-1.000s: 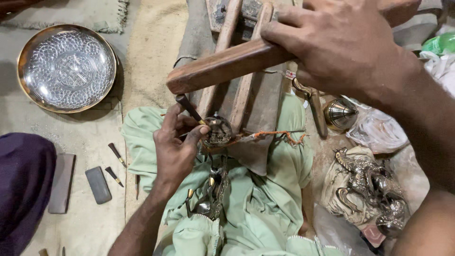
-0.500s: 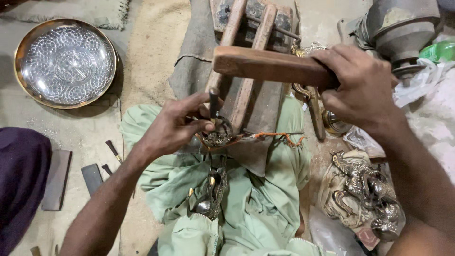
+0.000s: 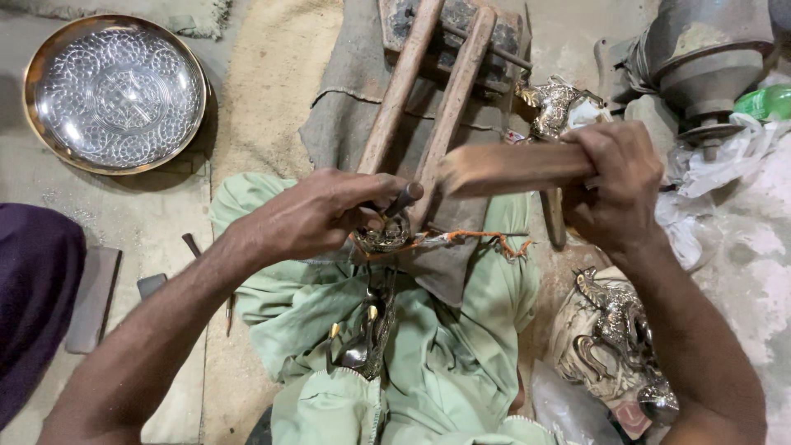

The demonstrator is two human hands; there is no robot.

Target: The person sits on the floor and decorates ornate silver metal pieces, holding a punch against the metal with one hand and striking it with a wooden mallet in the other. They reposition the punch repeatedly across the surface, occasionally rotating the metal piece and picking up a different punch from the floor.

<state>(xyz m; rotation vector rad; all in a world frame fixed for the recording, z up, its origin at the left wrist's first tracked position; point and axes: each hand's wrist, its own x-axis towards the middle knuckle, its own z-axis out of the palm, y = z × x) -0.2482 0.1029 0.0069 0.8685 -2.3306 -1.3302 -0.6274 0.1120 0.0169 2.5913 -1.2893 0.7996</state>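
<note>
The left hand (image 3: 317, 216) is clenched round a short punch (image 3: 404, 198), its tip set on a small ornate metal piece (image 3: 386, 237) that lies at the near end of two wooden bars (image 3: 428, 107), over the green cloth (image 3: 445, 346) on the lap. The right hand (image 3: 614, 185) grips a wooden mallet (image 3: 503, 169), held level at 3 o'clock from the punch and blurred.

This reads as chasing work, mid-strike: the next blow calls for the mallet head to land square on the punch top while the left hand keeps the tip from skating.

The punch tip and most of the piece are hidden under the left fingers. An orange cord (image 3: 482, 239) trails from the piece toward 3 o'clock; what it ties is probably the piece itself, but that is unclear. A patterned dish (image 3: 115, 91) lies at 10 o'clock.
</note>
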